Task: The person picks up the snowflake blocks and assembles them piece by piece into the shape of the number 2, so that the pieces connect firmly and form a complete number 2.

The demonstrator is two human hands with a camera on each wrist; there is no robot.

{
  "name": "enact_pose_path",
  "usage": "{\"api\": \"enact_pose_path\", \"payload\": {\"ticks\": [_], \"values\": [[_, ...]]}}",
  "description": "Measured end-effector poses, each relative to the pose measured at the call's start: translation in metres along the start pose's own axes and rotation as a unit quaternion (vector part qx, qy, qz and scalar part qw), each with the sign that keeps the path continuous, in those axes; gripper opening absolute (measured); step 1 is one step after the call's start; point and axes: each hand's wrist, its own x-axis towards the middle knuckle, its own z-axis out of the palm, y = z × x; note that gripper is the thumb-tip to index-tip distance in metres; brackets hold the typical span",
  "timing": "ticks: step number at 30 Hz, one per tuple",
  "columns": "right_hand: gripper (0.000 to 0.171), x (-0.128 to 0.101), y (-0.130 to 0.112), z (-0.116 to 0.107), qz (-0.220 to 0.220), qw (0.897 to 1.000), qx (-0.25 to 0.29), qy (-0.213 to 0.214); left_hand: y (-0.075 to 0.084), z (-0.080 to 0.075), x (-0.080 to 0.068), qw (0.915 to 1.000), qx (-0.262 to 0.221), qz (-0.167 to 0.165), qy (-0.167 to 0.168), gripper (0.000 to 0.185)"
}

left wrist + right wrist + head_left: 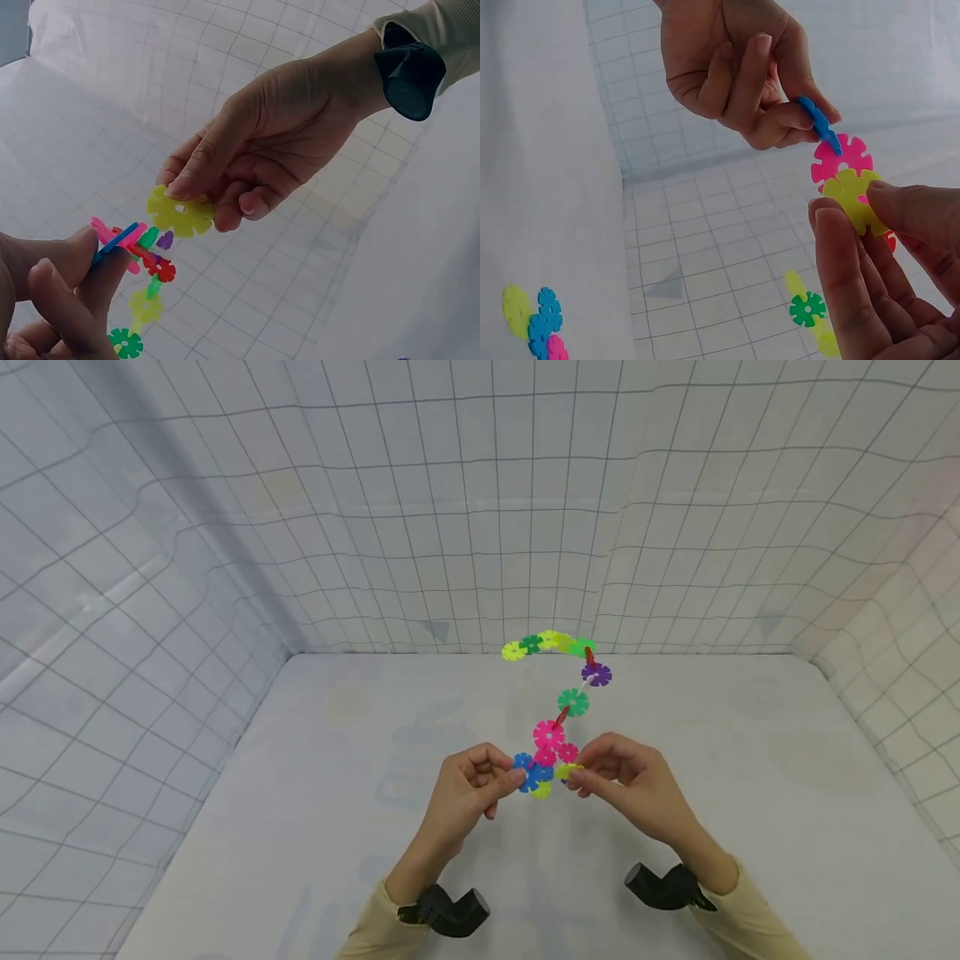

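My left hand (476,785) pinches a blue notched plastic disc (821,126) between thumb and finger. That disc meets a pink disc (841,161) at the near end of a chain of slotted discs. From there the chain curves away through a green disc (573,702) and a purple disc (597,674) to a yellow-green disc (513,651) at its far end. Between thumb and fingers, my right hand (626,781) holds a yellow disc (180,211), close beside the pink one. Whether those two touch is unclear.
Several loose discs lie on the white table (315,827), among them a yellow one (515,311), blue ones (540,330) and a pink one (557,348). White grid-patterned sheeting (480,527) rises behind the table and along both sides. Each wrist wears a black device (453,914).
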Motion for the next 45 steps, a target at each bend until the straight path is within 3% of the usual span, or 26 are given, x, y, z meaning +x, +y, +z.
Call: {"api": "enact_pose_path", "payload": {"ticks": [9, 19, 27, 33, 40, 45], "values": [[0.028, 0.0, -0.015, 0.011, -0.084, 0.995, -0.046, 0.019, 0.003, 0.003, -0.002, 0.9998, -0.007, 0.002, -0.019, 0.017], [0.038, 0.005, -0.034, 0.015, -0.193, 0.977, -0.092, 0.025, 0.004, 0.005, -0.003, 0.9995, 0.001, 0.01, -0.031, 0.015], [0.041, 0.0, -0.005, 0.01, -0.2, 0.975, -0.093, 0.027, 0.004, 0.004, -0.005, 0.9986, 0.011, 0.028, -0.043, 0.012], [0.043, -0.001, -0.001, 0.008, -0.197, 0.973, -0.115, 0.029, 0.004, 0.005, -0.004, 0.9979, 0.016, 0.04, -0.048, 0.011], [0.014, -0.002, -0.002, 0.01, -0.217, 0.966, -0.137, 0.026, 0.002, 0.006, -0.004, 0.9981, 0.022, 0.037, -0.044, 0.012], [0.018, -0.002, -0.004, 0.013, -0.244, 0.957, -0.155, 0.026, -0.001, 0.008, -0.005, 0.9989, 0.01, 0.026, -0.038, 0.013]]}}
